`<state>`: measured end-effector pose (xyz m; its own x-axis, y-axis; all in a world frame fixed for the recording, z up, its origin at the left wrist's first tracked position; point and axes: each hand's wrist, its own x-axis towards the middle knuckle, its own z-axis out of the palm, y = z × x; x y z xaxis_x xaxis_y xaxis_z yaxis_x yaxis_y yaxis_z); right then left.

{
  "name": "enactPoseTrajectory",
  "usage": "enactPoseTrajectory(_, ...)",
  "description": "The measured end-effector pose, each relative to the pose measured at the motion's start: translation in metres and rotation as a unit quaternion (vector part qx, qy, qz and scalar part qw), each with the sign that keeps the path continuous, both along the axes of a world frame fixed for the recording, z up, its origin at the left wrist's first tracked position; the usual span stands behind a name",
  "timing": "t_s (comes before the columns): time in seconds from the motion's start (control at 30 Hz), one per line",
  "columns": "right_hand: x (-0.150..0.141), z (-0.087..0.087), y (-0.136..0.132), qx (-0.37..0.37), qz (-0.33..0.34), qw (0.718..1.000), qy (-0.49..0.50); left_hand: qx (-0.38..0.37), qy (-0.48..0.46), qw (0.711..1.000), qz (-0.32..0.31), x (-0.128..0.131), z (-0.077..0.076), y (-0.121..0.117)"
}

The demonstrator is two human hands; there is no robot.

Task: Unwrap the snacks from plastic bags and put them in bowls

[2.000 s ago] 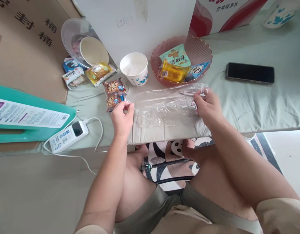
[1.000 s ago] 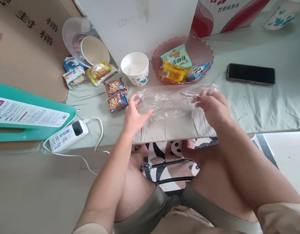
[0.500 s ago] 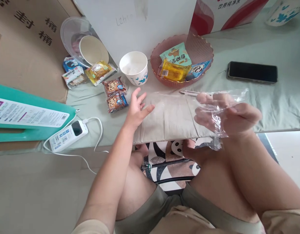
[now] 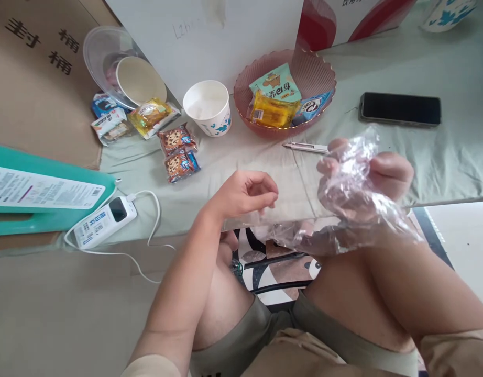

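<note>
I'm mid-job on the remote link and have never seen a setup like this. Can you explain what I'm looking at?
There is no robot here: you see a person's two bare hands. The view comes from one camera worn on the head, looking forward and down.

The right hand holds crumpled clear plastic, which trails toward the left. The left hand is half curled near the surface's front edge; whether it grips any plastic, I can't tell.

On the cloth-covered surface are two wrapped cookies, a paper cup, a pink bowl of snack packets, a pen and a dark-screened phone.
</note>
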<state>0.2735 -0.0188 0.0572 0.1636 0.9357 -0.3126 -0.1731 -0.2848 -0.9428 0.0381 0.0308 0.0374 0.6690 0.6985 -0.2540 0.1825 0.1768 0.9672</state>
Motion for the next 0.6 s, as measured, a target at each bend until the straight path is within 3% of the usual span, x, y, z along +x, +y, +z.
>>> enactPoseTrajectory(0.1, 0.002, -0.015, 0.017, 0.001, -0.037, 0.993, 0.112, -0.031, -0.027, 0.997, 0.058, -0.003, -0.01, 0.003)
enactPoseTrajectory(0.17, 0.0, -0.029, 0.026, 0.048, -0.13, 0.976, 0.171, -0.029, -0.066, 0.986, 0.149, -0.005, -0.018, 0.005)
enactPoseTrajectory(0.23, -0.007, -0.042, 0.029, 0.063, -0.175, 0.96, 0.208, -0.022, -0.106, 0.961, 0.254, -0.005, -0.028, 0.007)
enactPoseTrajectory(0.33, -0.025, -0.049, 0.026, 0.012, -0.099, 0.969, 0.225, -0.043, -0.139, 0.927, 0.347, -0.003, -0.04, 0.005)
enactPoseTrajectory(0.43, -0.042, -0.048, 0.022, -0.049, 0.034, 0.972, 0.228, -0.058, -0.103, 0.936, 0.332, -0.003, -0.045, -0.002)
enactPoseTrajectory(0.53, -0.05, -0.051, 0.024, -0.082, 0.062, 0.978, 0.183, -0.066, -0.025, 0.975, 0.21, -0.006, -0.043, -0.008)
enactPoseTrajectory(0.6, -0.05, -0.054, 0.026, -0.103, 0.067, 0.984, 0.131, -0.1, 0.004, 0.983, 0.151, -0.009, -0.042, -0.006)
